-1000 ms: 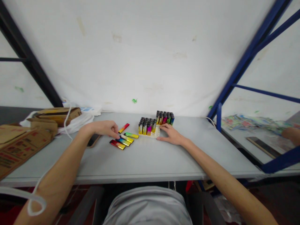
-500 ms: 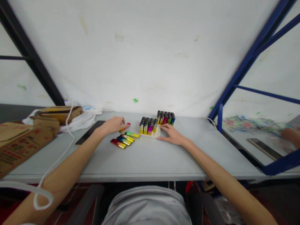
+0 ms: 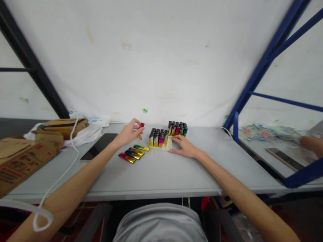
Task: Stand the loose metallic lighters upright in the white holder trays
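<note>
My left hand (image 3: 131, 132) pinches a red and yellow lighter (image 3: 141, 126), tilted upright just above the table. Below that hand, several shiny lighters lie flat in a slanted row, among them a red and gold lighter (image 3: 127, 157) and a green and yellow lighter (image 3: 141, 148). A white holder (image 3: 165, 148) carries several upright lighters (image 3: 158, 137) with black tops; bare slots show at its right end. Gripping that end is my right hand (image 3: 184, 147), thumb at the front and fingers toward the back. Behind it stands a second group of upright lighters (image 3: 178, 128).
A dark tablet-like slab (image 3: 99, 147) lies left of my left hand. Cardboard boxes (image 3: 30, 156) and a white cable (image 3: 67, 171) occupy the far left. Blue frame bars (image 3: 252, 90) rise at right; beyond them are a phone (image 3: 285, 159) and another person's blurred hand (image 3: 311, 146).
My left hand has lifted the red and yellow lighter off the table and turned it more upright, moving slightly right. My right hand stays at the holder's end.
</note>
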Demonstrator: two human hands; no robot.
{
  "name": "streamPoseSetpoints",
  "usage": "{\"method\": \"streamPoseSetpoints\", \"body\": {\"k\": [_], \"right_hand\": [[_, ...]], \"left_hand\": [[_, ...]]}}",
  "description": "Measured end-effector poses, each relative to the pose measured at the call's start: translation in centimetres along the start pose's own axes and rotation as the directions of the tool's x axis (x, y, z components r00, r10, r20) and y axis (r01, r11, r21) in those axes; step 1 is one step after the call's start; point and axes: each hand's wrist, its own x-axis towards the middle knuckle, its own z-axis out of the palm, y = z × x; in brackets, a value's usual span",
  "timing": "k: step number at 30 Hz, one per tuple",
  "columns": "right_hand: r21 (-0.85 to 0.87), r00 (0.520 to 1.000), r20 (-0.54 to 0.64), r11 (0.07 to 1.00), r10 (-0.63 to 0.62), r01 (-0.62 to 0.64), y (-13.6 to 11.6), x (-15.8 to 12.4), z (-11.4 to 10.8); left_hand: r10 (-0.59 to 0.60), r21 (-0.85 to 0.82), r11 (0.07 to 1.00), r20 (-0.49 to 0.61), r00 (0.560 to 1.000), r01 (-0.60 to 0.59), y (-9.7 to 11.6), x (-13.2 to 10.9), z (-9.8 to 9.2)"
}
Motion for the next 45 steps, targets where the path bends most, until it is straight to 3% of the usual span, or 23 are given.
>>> {"method": "streamPoseSetpoints", "body": {"k": [5,10,13,19,28,34,45], "right_hand": [[-0.011,1.0,-0.015,1.0,-0.017,0.017,0.2,0.1,0.3],[-0.007,0.999,-0.023,1.0,-0.029,0.029,0.4,0.1,0.4],[-0.006,0.999,-0.024,1.0,-0.027,0.027,0.5,0.1,0.4],[0.011,0.999,-0.019,1.0,-0.029,0.03,0.3,0.1,0.3],[0.01,1.0,-0.016,1.0,-0.018,0.018,0.4,0.0,0.3],[0.004,1.0,-0.009,1.0,-0.013,0.013,0.3,0.0,0.2],[0.001,1.0,-0.011,1.0,-0.018,0.018,0.2,0.0,0.2]], "left_hand": [[0.003,-0.291,0.957,-0.026,1.0,-0.011,2.6,0.8,1.7],[-0.141,-0.461,0.881,-0.037,0.989,0.109,5.5,1.4,2.2],[-0.178,-0.553,0.821,-0.01,0.984,0.143,5.9,1.1,2.5],[-0.255,-0.522,0.812,0.088,0.963,0.262,4.1,0.2,3.5],[-0.205,-0.521,0.818,0.128,0.97,0.242,3.9,-0.4,3.8],[-0.244,-0.57,0.778,0.112,0.963,0.264,4.3,-0.8,4.3],[-0.208,-0.547,0.813,0.045,0.977,0.199,4.6,-1.3,4.7]]}}
